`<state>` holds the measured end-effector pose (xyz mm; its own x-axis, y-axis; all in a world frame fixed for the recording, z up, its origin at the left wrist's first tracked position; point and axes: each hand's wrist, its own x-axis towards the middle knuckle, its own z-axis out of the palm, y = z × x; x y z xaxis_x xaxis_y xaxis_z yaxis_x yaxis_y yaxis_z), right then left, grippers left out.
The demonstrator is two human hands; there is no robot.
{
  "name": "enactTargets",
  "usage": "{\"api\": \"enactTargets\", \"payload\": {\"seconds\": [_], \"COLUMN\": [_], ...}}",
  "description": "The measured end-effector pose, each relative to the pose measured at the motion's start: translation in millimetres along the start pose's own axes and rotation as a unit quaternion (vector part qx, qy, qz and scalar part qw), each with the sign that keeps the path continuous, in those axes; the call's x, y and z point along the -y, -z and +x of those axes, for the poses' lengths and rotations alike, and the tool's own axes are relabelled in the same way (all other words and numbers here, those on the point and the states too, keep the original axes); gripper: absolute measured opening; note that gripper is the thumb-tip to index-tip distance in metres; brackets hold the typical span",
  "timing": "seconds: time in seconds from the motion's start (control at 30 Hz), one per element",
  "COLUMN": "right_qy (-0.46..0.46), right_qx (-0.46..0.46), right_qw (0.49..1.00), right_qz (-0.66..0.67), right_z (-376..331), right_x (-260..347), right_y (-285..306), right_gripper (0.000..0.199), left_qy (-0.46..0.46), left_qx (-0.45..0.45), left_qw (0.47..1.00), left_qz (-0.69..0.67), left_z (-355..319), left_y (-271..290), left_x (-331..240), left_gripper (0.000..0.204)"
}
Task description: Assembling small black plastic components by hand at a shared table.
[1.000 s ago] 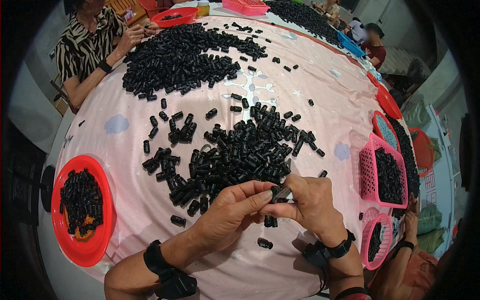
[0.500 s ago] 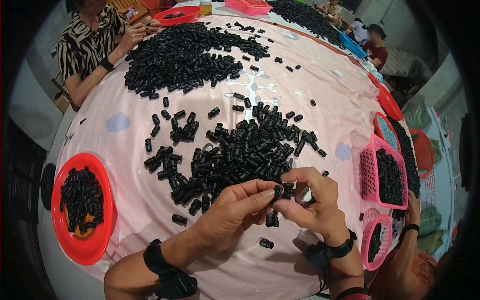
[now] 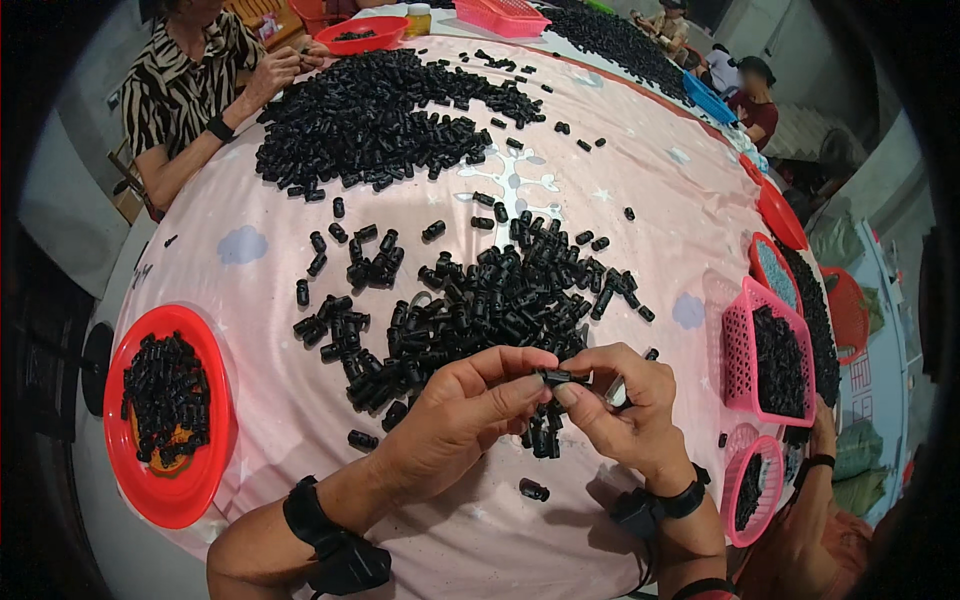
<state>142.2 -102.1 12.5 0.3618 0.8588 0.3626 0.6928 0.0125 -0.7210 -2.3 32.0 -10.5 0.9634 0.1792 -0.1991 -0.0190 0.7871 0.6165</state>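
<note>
Left hand (image 3: 460,415) and right hand (image 3: 625,405) now closer, both pinching one small black part (image 3: 560,377).

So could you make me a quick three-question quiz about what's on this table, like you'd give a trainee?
1. True or false: both hands pinch one small black part between them.
2. The red bowl by the left hand holds: A) black parts, B) white caps, C) nothing.
3. What covers the table?

Key: 1 true: the left hand and right hand meet on the part above the near pile. 2 A. 3 A pink cloth with pale cloud and star prints.
</note>
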Motion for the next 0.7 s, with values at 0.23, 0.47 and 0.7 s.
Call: {"api": "enactTargets", "payload": {"seconds": [0.23, 0.47, 0.7], "right_qy": [-0.018, 0.018, -0.020], "right_qx": [0.017, 0.030, 0.060], "right_qw": [0.999, 0.999, 0.997], "right_qz": [0.023, -0.010, -0.051], "right_z": [-1, 0, -1], "right_x": [8, 6, -3], "right_y": [-5, -6, -2], "right_gripper": [0.016, 0.018, 0.039], "left_qy": [-0.041, -0.029, -0.017], "left_qx": [0.010, 0.006, 0.052], "left_qw": [0.999, 0.998, 0.998], "left_qz": [0.001, 0.050, 0.038], "left_z": [4, 5, 5], "left_y": [4, 9, 10], "left_x": [8, 9, 9], "left_gripper": [0.024, 0.021, 0.021]}}
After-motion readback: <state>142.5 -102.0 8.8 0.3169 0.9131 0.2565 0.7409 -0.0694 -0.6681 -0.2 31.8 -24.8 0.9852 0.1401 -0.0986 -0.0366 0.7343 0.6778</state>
